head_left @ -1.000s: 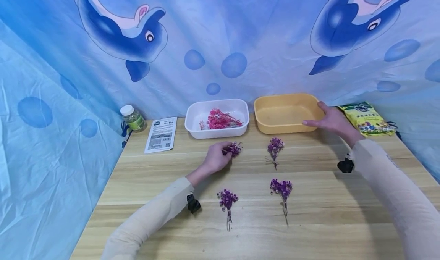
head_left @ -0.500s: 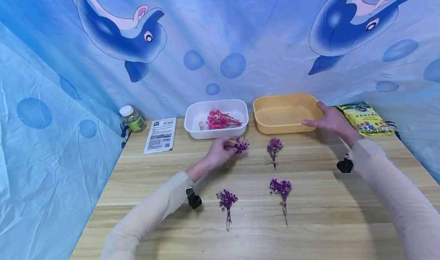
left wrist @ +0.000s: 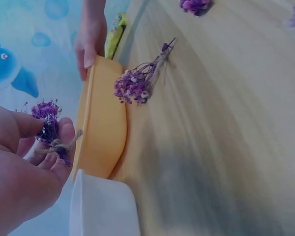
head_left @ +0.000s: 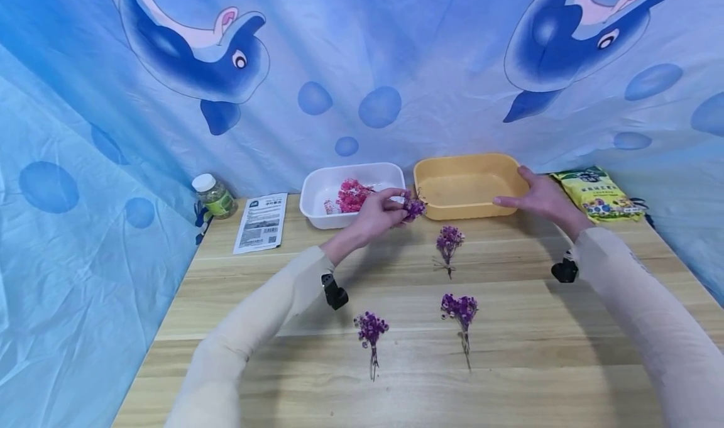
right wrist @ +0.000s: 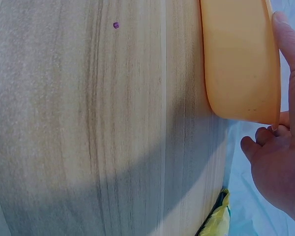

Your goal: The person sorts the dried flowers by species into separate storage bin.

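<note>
While the left hand (head_left: 376,219) has a purple flower bunch (head_left: 415,207) pinched by the near left corner of the yellow tub (head_left: 460,212), the right hand (head_left: 544,195) is clamped on that tub's other end. Honestly, those dry blooms look crumbly, so pinching too hard could shed bits on the table (head_left: 418,390), and carrying them too low might snag them on the tub's edge.
</note>
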Motion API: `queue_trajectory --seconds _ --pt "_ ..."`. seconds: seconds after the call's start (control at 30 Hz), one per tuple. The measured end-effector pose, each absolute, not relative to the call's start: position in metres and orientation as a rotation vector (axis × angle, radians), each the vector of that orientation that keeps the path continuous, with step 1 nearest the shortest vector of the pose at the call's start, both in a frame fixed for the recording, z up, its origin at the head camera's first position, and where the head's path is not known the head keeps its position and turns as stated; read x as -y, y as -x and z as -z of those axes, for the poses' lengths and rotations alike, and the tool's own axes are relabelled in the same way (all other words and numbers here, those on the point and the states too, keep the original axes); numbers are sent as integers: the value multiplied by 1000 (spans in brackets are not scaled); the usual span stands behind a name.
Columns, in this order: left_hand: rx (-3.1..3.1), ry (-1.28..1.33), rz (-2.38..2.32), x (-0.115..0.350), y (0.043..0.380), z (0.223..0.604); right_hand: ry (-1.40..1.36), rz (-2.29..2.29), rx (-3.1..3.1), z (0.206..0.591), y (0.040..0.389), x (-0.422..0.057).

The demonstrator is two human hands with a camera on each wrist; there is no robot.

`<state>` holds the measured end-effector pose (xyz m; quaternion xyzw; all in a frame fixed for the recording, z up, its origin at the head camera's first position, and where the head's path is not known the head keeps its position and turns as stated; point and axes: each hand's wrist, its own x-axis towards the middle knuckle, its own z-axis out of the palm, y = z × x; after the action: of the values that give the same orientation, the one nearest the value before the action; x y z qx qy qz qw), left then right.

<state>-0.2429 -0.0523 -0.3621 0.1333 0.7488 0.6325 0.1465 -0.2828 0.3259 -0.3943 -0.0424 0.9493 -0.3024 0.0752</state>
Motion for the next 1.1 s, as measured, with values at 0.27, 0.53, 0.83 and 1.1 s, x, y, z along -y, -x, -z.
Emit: queue_trajectory --seconds 0.27,0.53,0.83,1.1 --pt "-2156 -403 -1776 30 261 354 124 904 -2856 395 283 -328" --pt "-2035 -313 -1849 6 282 353 108 931 -2844 400 284 -331" --pt "-2057 -285 -1805 -15 304 357 116 930 -2849 398 282 -328" --pt "-2129 -275 -1781 -34 322 363 132 910 -2876 396 284 -325"
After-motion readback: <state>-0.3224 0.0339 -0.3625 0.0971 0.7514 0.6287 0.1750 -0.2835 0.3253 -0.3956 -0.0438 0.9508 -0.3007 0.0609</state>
